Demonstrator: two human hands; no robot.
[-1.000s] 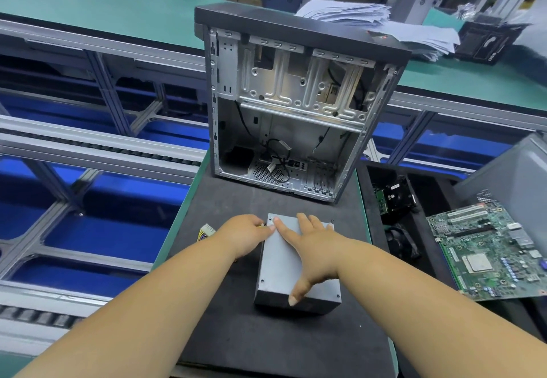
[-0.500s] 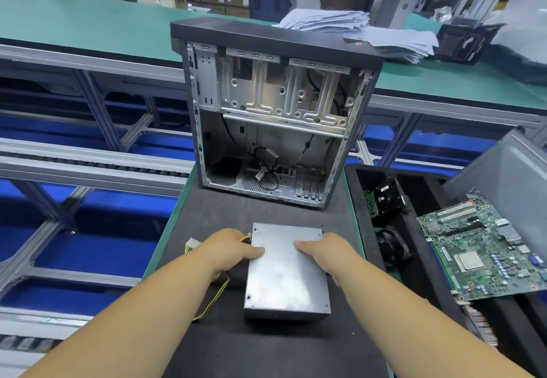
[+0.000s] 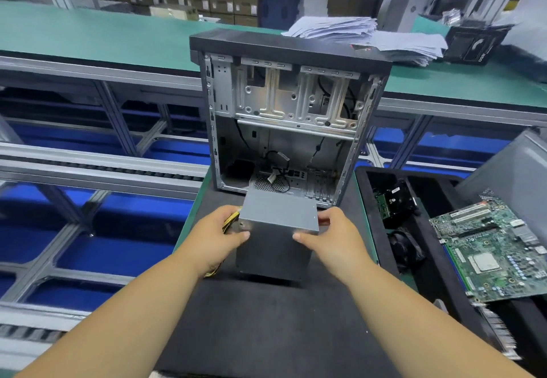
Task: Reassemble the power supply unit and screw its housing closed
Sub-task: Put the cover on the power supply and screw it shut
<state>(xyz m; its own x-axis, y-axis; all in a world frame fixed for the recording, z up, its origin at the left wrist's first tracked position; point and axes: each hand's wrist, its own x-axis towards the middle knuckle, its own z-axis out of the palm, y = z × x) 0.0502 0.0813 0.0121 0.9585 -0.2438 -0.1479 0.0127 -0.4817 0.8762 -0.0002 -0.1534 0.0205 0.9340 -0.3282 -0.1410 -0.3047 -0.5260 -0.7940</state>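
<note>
Power supply unit [image 3: 276, 229] stands tipped on edge on the black foam mat [image 3: 266, 333], just in front of the open computer case [image 3: 288, 117]. Left hand [image 3: 220, 234] and right hand [image 3: 331, 235] grip opposite sides, fingers curled round the housing, thumbs pressed on the near face. Yellow cable bundle [image 3: 229, 221] hangs at the left. Step in hand: repositioning the unit. Next move probably requires locating the screw holes.

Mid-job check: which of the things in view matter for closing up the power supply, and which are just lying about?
In play: power supply unit, gripped by left hand and right hand; its yellow cables.
Lying about: open computer case, motherboard, paper stack.
</note>
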